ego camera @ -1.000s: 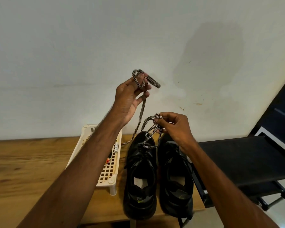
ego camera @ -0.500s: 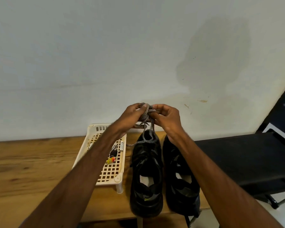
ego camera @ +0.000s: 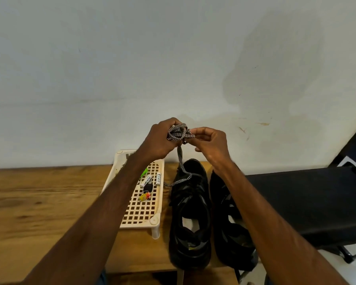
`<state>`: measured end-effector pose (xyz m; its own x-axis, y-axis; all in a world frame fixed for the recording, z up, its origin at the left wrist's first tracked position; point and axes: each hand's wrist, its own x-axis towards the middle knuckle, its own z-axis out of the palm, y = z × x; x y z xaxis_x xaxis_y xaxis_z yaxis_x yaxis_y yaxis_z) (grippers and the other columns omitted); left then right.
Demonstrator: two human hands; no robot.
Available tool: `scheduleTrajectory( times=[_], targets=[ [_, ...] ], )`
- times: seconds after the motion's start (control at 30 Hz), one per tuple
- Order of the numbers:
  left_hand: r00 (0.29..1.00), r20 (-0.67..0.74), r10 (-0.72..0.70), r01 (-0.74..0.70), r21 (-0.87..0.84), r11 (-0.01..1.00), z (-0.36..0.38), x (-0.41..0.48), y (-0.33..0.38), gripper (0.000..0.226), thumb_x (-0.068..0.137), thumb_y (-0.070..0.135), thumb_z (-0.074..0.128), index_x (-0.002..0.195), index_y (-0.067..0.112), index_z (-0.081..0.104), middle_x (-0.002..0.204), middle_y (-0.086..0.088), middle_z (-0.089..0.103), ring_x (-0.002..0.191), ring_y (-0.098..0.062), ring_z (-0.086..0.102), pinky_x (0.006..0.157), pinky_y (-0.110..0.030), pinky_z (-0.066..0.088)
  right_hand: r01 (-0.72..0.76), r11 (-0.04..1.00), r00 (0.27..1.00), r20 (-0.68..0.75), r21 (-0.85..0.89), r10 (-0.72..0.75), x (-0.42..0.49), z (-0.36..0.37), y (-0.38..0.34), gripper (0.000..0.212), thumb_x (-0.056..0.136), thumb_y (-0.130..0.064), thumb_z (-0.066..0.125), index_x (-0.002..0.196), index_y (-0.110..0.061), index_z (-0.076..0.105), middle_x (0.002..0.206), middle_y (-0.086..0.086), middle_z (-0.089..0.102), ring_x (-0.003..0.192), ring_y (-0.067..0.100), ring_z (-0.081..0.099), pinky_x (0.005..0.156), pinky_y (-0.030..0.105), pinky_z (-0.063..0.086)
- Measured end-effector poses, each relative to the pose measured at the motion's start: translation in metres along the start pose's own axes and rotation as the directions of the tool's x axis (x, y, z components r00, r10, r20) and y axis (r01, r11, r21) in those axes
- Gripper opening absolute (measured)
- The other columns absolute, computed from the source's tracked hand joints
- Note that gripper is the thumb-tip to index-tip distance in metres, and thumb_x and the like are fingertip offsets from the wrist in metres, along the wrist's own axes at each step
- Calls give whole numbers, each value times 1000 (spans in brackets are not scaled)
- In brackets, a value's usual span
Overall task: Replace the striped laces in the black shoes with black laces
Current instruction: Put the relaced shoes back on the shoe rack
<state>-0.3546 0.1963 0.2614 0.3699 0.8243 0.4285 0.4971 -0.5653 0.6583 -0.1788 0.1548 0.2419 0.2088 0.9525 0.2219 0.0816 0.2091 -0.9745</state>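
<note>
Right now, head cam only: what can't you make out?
- Striped lace: how it is wound, hidden inside the grip of the left hand and right hand.
- Black shoe by the tray and second black shoe: any black laces, black on black; the right forearm covers part of the second.
- Lattice tray: battery label too small; the left forearm hides its left side.

Open tabletop (ego camera: 39, 204) left of tray (ego camera: 155, 220), shoes (ego camera: 190, 241) just beside it, wall (ego camera: 173, 58) behind, bench (ego camera: 306, 198) at right
</note>
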Motion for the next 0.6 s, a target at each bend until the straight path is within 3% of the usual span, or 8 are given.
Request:
scheduleTrajectory(
  times=[0.13, 0.23, 0.37, 0.43, 0.5, 0.6],
  targets=[
    [969, -158, 189, -173, 109, 979, -1, -2, 6, 40, 82, -9, 70, 117, 9, 65, 107, -2, 73, 96, -14, 68, 84, -24, 55, 19, 997, 1000, 15, -76, -18, -2, -1, 2, 22, 81, -10, 86, 101, -14, 77, 93, 4, 78, 82, 20, 76, 64, 31, 62],
    [918, -285, 277, -232, 179, 956, -4, -2, 13, 45, 79, -13, 66, 120, 7, 64, 112, -6, 72, 103, -21, 68, 90, -29, 55, 18, 976, 997, 71, -217, -3, -4, -1, 5, 18, 85, -10, 82, 102, -15, 77, 91, 2, 77, 80, 20, 76, 64, 33, 64],
    [884, -327, 335, -227, 327, 917, 1, -5, 14, 45, 80, -14, 63, 121, 4, 63, 115, -11, 68, 109, -28, 63, 92, -38, 54, 46, 865, 961, 258, -500, 98, -7, -2, 12, 17, 90, -12, 78, 106, -12, 76, 94, 2, 77, 83, 19, 76, 81, 39, 64],
    [950, -225, 216, -141, 309, 940, 8, -7, 8, 46, 79, -13, 63, 119, 9, 63, 113, -8, 69, 105, -26, 64, 88, -42, 55, 97, 799, 947, 301, -593, 108, -9, -4, 12, 16, 91, -10, 75, 107, -12, 77, 99, 2, 76, 91, 15, 73, 88, 31, 60],
    [998, -63, 6, 13, 296, 955, 19, -12, 1, 42, 79, -6, 67, 115, 16, 64, 109, -4, 72, 100, -25, 66, 86, -44, 55, 132, 748, 947, 305, -651, 99, -12, -9, 10, 10, 91, -11, 75, 101, -11, 78, 97, 0, 75, 92, 13, 71, 81, 19, 54],
    [971, 104, -214, 136, 497, 857, 40, -20, -10, 37, 82, 17, 74, 117, 24, 64, 113, 0, 70, 113, -27, 60, 97, -44, 41, 124, 715, 951, 288, -688, 112, -18, -22, 8, 3, 91, -12, 76, 93, -14, 77, 93, -2, 74, 91, 13, 70, 79, 18, 51]
  ],
)
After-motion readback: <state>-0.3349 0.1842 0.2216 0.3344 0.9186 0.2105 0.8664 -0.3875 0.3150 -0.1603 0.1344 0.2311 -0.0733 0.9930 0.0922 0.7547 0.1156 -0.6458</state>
